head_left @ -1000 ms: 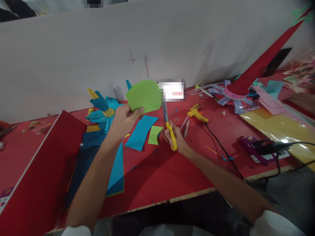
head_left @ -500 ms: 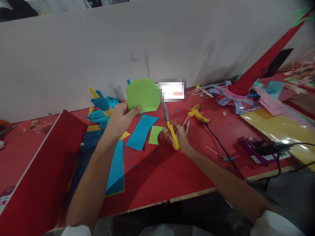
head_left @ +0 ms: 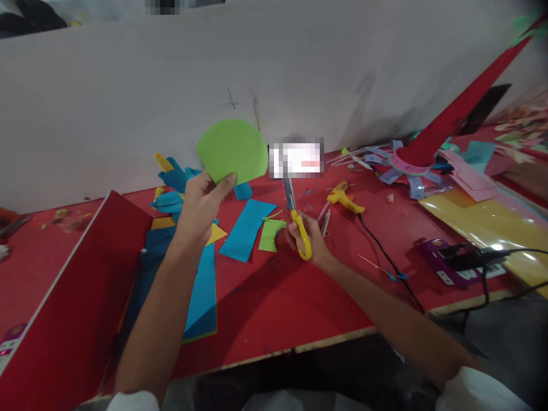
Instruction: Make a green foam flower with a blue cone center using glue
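My left hand (head_left: 203, 202) pinches the lower edge of a rounded green paper piece (head_left: 233, 151), raised above the table before the wall. To its right, my right hand (head_left: 308, 234) is closed round the yellow handles of the scissors (head_left: 302, 234), whose blades point up and away from me. The blades look closed and stand apart from the green paper. Between my hands, a blue strip (head_left: 248, 231) and a smaller green scrap (head_left: 269, 235) with a curved edge lie on the red table (head_left: 274, 308).
A yellow glue gun (head_left: 345, 198) with a black cord lies right of the scissors. Further right are a purple power strip (head_left: 449, 262), a gold sheet (head_left: 483, 222) and a red cone (head_left: 454, 108). A red panel (head_left: 81, 291) stands at the left.
My left hand has moved left and slightly up with the green paper, away from the scissors, and the paper is turned. A thin green sliver now shows above the green scrap. My right hand has barely moved.
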`<state>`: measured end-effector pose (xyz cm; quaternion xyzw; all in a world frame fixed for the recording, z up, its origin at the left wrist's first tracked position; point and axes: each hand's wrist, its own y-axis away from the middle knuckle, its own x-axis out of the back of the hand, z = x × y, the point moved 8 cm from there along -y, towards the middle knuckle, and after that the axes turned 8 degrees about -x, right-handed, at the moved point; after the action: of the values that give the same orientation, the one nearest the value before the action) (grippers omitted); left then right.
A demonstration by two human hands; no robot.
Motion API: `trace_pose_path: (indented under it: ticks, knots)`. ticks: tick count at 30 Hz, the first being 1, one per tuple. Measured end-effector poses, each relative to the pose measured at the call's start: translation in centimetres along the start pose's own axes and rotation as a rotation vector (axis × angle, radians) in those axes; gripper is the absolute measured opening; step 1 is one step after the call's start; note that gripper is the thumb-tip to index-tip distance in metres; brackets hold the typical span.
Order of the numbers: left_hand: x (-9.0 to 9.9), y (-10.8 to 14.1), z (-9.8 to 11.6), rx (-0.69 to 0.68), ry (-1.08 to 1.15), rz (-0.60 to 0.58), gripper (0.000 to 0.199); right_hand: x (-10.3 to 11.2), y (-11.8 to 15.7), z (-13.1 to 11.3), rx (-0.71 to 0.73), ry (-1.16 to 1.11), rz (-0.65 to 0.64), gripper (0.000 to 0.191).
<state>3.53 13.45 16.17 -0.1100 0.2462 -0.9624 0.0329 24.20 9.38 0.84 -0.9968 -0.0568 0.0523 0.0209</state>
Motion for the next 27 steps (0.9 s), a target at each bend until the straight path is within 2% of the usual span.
trace_pose_path:
  ticks: [3, 6, 10, 14, 18, 23, 27]
  knots:
    - [-0.6, 0.2, -0.6, 0.049, 0.080, -0.014, 0.029, -0.7, -0.1, -0.6, 0.047, -0.080, -0.021, 0.067]
    - [-2.1, 0.6, -1.0, 0.091, 0.182, -0.067, 0.022, -1.0, -0.3, -0.3, 0.025, -0.085, -0.042, 0.074]
    - [-3.8, 1.4, -1.7, 0.139, 0.285, -0.091, 0.038, -1.2, -0.3, 0.6, -0.033, -0.037, -0.071, 0.076]
    - [-4.9, 1.9, -2.6, 0.185, 0.350, -0.104, 0.044, -1.3, 0.0, 0.2, -0.009, -0.020, -0.087, 0.072]
    - [-5.3, 2.1, -2.9, 0.173, 0.359, -0.110, 0.054, -1.3, 0.0, 0.1, -0.001, -0.044, -0.089, 0.071]
    - [-5.6, 2.3, -2.8, 0.175, 0.375, -0.153, 0.055, -1.1, 0.0, 0.7, 0.005, -0.084, -0.085, 0.067]
    - [-5.1, 2.1, -3.0, 0.163, 0.380, -0.101, 0.053, -1.1, 0.1, 0.8, 0.035, -0.037, -0.103, 0.063]
